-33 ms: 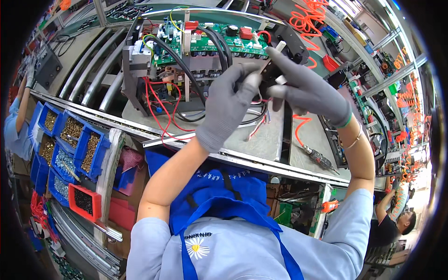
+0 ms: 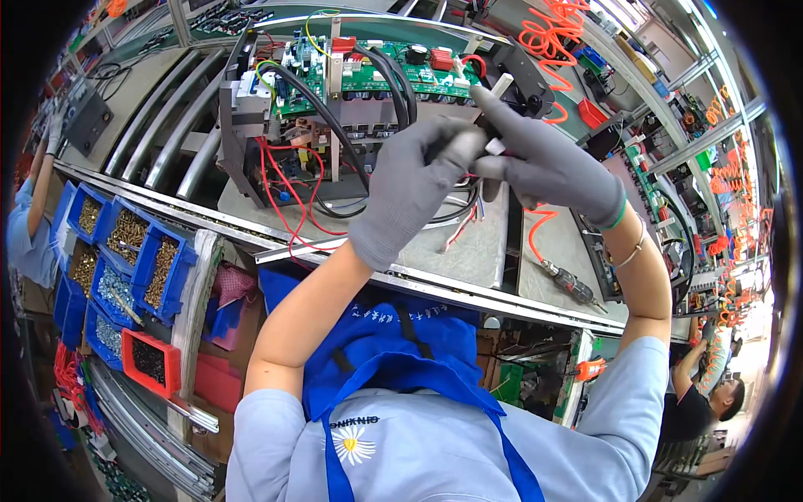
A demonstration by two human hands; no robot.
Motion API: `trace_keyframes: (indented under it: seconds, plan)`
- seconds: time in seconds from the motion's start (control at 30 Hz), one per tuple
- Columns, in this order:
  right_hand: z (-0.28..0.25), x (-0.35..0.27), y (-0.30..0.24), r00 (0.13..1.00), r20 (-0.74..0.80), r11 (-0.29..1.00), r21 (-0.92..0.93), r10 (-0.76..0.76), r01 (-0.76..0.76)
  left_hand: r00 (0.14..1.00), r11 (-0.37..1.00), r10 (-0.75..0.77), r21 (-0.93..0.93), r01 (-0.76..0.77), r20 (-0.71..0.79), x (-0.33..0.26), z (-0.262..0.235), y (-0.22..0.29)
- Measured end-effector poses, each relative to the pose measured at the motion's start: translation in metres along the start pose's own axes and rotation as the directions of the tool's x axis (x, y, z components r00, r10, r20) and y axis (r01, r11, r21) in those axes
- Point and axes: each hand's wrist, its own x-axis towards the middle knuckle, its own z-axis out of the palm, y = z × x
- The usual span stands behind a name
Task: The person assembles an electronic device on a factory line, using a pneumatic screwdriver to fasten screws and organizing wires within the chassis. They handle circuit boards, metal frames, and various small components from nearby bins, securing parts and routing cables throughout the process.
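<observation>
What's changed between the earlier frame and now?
The right hand moved slightly left and the left hand reached right, narrowing the gap between them. The small white piece between them shifted left. No clear grasp or release. The green circuit board and screwdriver stayed put.

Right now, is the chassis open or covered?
Open: the chassis has no cover over its green board, whose components show.
</observation>
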Motion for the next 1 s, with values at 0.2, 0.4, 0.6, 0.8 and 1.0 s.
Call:
trace_keyframes:
  seconds: [0.2,0.4,0.6,0.8,1.0]
  plan:
    - [-0.001,0.017,-0.006,1.0,0.002,0.998,-0.062,-0.01,0.01,0.995,0.992,-0.096,-0.076,0.098,0.029,0.008,-0.01,0.0]
    - [-0.011,0.034,-0.006,0.982,-0.046,0.919,-0.364,-0.181,0.153,0.963,0.922,-0.269,-0.298,0.249,-0.028,0.002,-0.014,-0.02]
    - [-0.068,0.099,0.006,0.977,-0.183,0.788,-0.615,-0.106,-0.03,0.98,0.979,-0.129,-0.176,0.101,-0.154,-0.023,-0.01,-0.041]
    - [-0.076,0.139,0.028,0.985,-0.175,0.652,-0.748,-0.011,-0.125,0.934,0.983,-0.164,0.032,0.183,-0.319,-0.083,-0.041,-0.07]
    - [-0.077,0.154,0.028,0.978,-0.12,0.673,-0.711,0.169,-0.204,0.863,0.928,-0.166,0.221,0.3,-0.477,-0.123,-0.074,-0.092]
